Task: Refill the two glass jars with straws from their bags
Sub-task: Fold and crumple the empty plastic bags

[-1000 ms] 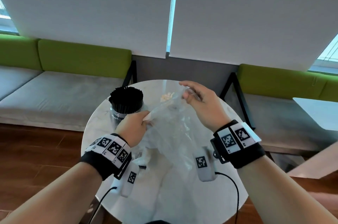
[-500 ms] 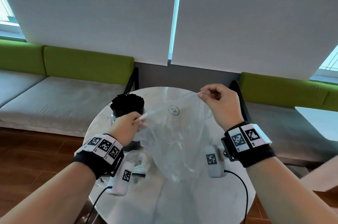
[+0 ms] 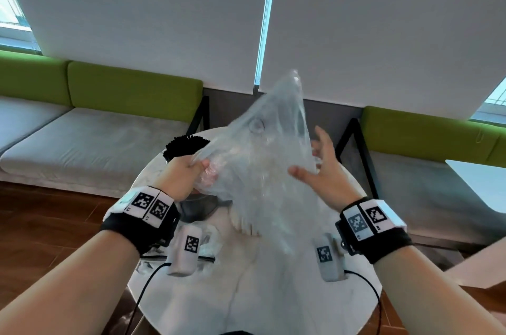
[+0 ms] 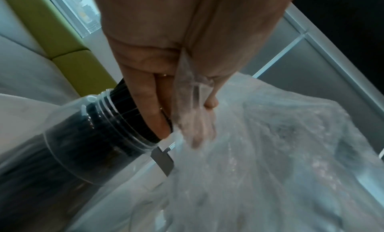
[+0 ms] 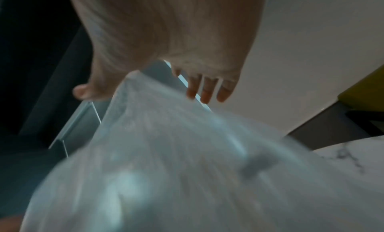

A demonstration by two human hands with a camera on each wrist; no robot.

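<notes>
A clear plastic bag (image 3: 262, 159) billows up above the round marble table (image 3: 273, 293), blurred with motion. My left hand (image 3: 189, 170) pinches one corner of the bag (image 4: 191, 81) between thumb and curled fingers. My right hand (image 3: 315, 162) is spread beside the bag's right edge, fingers straight (image 5: 207, 91), holding nothing. Behind my left hand stands a glass jar (image 4: 87, 140) packed with black straws (image 3: 186, 144). The bag (image 5: 187, 161) fills most of the right wrist view. A second jar is hidden behind the bag.
Green-backed benches with grey cushions (image 3: 90, 137) run along the wall behind the table. Another crumpled clear bag (image 3: 210, 241) lies on the table near my left wrist. A second table's corner (image 3: 482, 186) shows at the right. Wooden floor (image 3: 41, 225) surrounds the table.
My right hand has let go of the bag's edge and spread open. The bag has flung upward. My left hand keeps its pinch and has risen slightly.
</notes>
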